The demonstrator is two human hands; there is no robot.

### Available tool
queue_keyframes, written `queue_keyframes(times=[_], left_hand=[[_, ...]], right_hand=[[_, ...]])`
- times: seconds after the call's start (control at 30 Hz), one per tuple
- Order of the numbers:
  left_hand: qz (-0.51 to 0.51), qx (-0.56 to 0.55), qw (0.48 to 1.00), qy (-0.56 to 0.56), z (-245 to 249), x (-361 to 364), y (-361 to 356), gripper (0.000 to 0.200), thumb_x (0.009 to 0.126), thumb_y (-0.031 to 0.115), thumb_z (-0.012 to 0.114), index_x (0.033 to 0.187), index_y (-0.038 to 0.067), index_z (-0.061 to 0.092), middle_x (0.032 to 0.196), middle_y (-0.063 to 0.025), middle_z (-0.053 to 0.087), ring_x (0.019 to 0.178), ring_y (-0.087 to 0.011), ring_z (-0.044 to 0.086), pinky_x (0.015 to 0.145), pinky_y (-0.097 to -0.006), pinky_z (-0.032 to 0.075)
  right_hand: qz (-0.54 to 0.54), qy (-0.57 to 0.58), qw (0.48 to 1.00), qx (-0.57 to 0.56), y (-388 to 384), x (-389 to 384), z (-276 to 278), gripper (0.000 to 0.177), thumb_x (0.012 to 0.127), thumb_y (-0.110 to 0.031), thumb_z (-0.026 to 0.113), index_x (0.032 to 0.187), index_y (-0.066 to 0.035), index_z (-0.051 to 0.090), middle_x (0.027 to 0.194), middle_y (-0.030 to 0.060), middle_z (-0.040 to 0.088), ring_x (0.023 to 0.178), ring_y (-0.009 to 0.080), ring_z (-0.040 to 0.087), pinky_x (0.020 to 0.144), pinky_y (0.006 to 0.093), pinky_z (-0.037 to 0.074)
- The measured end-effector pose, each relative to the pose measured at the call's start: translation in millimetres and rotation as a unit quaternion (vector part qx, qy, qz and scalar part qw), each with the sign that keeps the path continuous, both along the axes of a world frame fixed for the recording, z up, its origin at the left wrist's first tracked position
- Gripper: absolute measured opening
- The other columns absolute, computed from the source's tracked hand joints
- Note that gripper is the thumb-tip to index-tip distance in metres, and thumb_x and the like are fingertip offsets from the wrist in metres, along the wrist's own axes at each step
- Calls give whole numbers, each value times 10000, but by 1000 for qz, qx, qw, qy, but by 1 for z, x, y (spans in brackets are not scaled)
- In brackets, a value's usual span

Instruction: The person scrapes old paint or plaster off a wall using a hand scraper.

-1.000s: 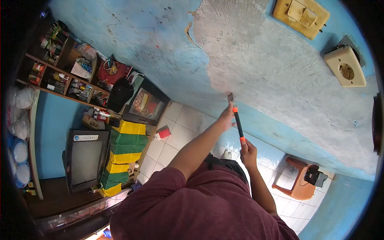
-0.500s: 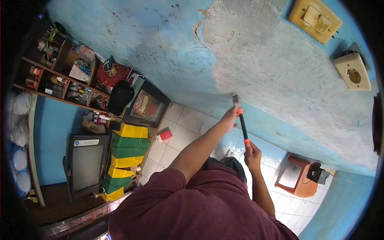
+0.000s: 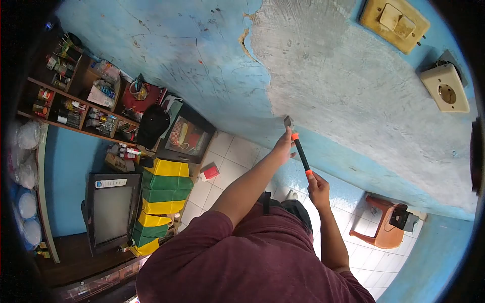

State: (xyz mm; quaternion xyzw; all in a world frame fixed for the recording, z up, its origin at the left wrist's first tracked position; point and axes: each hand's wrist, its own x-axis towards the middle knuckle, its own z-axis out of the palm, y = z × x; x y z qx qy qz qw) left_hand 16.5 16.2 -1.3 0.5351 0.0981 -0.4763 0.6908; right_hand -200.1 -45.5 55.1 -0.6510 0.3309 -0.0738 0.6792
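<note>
A long-handled scraper (image 3: pixel 301 155) with a black shaft, orange bands and a flat grey metal head slants up to the wall. Its head touches or nearly touches the wall (image 3: pixel 323 76), by the border between bare grey plaster and blue paint. My left hand (image 3: pixel 283 146) holds it close to the head, thumb side up, with the lower fingers loosely curled and partly apart. Lower down, my right hand (image 3: pixel 318 189) is wrapped around the handle's end, just below the lower orange band.
Light switches (image 3: pixel 395 24) and a socket (image 3: pixel 444 91) sit on the wall at upper right. Left are a shelf unit (image 3: pixel 76 96) with bottles, a television (image 3: pixel 112 212) and a yellow-green cloth (image 3: pixel 164 187). A brown plastic stool (image 3: pixel 386 230) and a red box (image 3: pixel 209 172) stand on the tiled floor.
The scraper and both hands have shifted slightly left. Its head, blurred by motion before, now shows more sharply. Both hands keep the same hold.
</note>
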Motion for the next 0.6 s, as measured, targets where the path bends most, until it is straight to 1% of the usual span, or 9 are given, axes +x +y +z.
queue_keyframes(times=[0.17, 0.23, 0.3, 0.37, 0.43, 0.47, 0.5, 0.57, 0.6], left_hand=[[-56, -7, 998, -4, -6, -20, -14, 730, 855, 796, 408, 1315, 237, 502, 1268, 69, 504, 1147, -166, 420, 866, -466, 390], [-41, -6, 999, 3, -4, -13, -7, 736, 847, 799, 421, 1324, 242, 487, 1285, 75, 509, 1174, -158, 418, 869, -465, 387], [-81, 28, 995, -48, -3, -2, 4, 807, 861, 817, 332, 1376, 210, 462, 1390, 55, 492, 1298, -189, 400, 874, -451, 397], [-80, 16, 996, -40, -5, -8, 0, 805, 867, 810, 332, 1384, 205, 454, 1395, 48, 487, 1279, -197, 410, 884, -469, 387], [-42, -13, 999, 8, -7, -16, -10, 736, 845, 806, 412, 1297, 238, 527, 1263, 70, 500, 1100, -160, 427, 862, -469, 384], [-43, -22, 999, 7, -4, -17, -11, 745, 842, 810, 409, 1295, 234, 541, 1246, 59, 500, 1088, -161, 430, 856, -472, 386], [-42, -24, 999, 3, -3, -9, -8, 745, 842, 810, 409, 1295, 234, 541, 1246, 59, 500, 1088, -161, 430, 856, -472, 386], [11, -11, 1000, 24, -8, 6, 7, 819, 852, 823, 345, 1373, 203, 467, 1382, 38, 479, 1231, -192, 411, 868, -466, 377], [-15, -7, 1000, 6, -13, 14, 13, 842, 838, 838, 343, 1382, 207, 461, 1375, 36, 479, 1241, -189, 406, 877, -467, 378]], right_hand=[[-56, -4, 998, 42, 11, -22, 4, 385, 1003, -312, 557, 1199, 7, 643, 597, -82, 429, 478, 19, 361, 431, 211, 281], [-43, 26, 997, 64, 15, -12, 12, 382, 994, -300, 573, 1189, 20, 648, 629, -77, 430, 539, 25, 375, 476, 226, 297], [-29, 21, 999, -12, 16, -7, 1, 385, 991, -298, 578, 1194, 22, 646, 626, -83, 422, 538, 22, 365, 477, 227, 294], [-38, 9, 999, 7, 5, -12, -2, 387, 988, -300, 583, 1197, 19, 647, 622, -83, 426, 527, 26, 358, 470, 228, 292], [-45, 8, 998, 42, 2, -20, 4, 390, 985, -301, 588, 1198, 20, 647, 614, -82, 430, 516, 28, 361, 461, 233, 289], [-43, 2, 998, 40, 2, -12, 4, 390, 985, -301, 588, 1198, 20, 647, 614, -82, 430, 516, 28, 361, 461, 233, 289], [-25, 11, 999, 22, 2, -6, 1, 392, 983, -301, 591, 1199, 22, 646, 609, -80, 432, 512, 28, 363, 458, 233, 287], [4, 26, 999, -46, 8, 10, -5, 400, 981, -307, 593, 1203, 22, 645, 606, -71, 439, 509, 29, 371, 458, 226, 282], [3, 15, 1000, -25, 7, 12, -4, 403, 980, -310, 595, 1201, 23, 645, 606, -71, 438, 508, 29, 371, 457, 225, 280]])
